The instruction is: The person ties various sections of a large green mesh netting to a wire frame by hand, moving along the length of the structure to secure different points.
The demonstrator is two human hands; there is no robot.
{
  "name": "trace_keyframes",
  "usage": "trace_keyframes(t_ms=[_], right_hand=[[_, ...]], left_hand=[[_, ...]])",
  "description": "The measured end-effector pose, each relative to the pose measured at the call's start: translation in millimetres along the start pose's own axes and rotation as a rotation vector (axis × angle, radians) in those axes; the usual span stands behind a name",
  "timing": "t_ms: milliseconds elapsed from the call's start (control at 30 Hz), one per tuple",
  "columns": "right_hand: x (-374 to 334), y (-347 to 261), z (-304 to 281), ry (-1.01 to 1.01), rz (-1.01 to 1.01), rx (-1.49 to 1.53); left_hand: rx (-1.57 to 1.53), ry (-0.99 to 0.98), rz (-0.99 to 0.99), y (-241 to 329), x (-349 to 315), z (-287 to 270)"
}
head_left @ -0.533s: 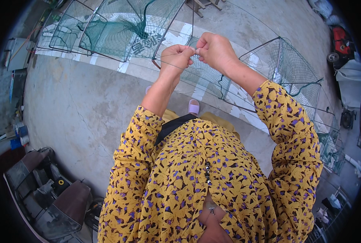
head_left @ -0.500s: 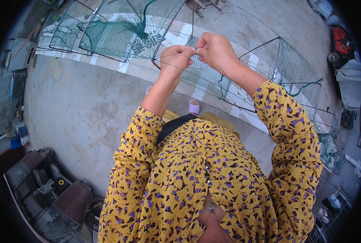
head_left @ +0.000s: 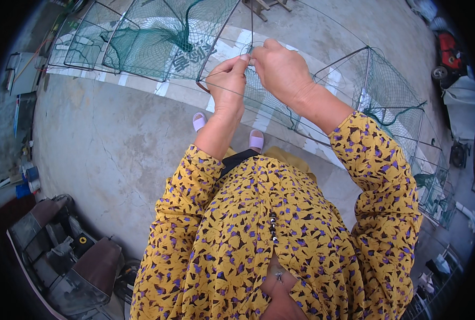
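Green framed net (head_left: 179, 38), spread over pale sheeting (head_left: 245, 37) before you: likely light, limp-meshed, best gripped by its stiffer rods (head_left: 216, 45); your left hand (head_left: 228, 86) and right hand (head_left: 283, 70) pinch together, contents indistinct.

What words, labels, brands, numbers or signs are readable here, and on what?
Pale strip on the ground: large dark characters, seen through the green net; print is there, but I don't copy it out.
Red machine at far right: any marking is too small to read.
Nothing else legible.
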State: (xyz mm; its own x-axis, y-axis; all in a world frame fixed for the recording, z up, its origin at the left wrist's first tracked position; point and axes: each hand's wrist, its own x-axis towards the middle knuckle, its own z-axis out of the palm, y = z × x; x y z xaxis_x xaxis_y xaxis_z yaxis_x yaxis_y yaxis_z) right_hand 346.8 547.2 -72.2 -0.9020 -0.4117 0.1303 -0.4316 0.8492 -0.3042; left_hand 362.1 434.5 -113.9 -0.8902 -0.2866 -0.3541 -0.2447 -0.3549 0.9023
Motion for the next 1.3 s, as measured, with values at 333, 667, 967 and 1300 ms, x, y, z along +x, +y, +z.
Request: trace_keyframes(t_ms=[333, 667, 967, 1300], right_hand=[[14, 17, 1, -0.097, 0.365, 0.422], [23, 11, -27, -0.31, 0.568, 1.196], [25, 19, -27, -0.342, 0.534, 1.414], [21, 22, -19, -0.279, 0.594, 0.955]], left_hand=[[-0.118, -0.066, 0.089, -8, 4, -1], [0.18, -0.398, 0.295, -19, 11, -10], [0.243, -0.471, 0.294, -11, 13, -18], [0.048, -0.361, 0.109, -7, 9, -15]])
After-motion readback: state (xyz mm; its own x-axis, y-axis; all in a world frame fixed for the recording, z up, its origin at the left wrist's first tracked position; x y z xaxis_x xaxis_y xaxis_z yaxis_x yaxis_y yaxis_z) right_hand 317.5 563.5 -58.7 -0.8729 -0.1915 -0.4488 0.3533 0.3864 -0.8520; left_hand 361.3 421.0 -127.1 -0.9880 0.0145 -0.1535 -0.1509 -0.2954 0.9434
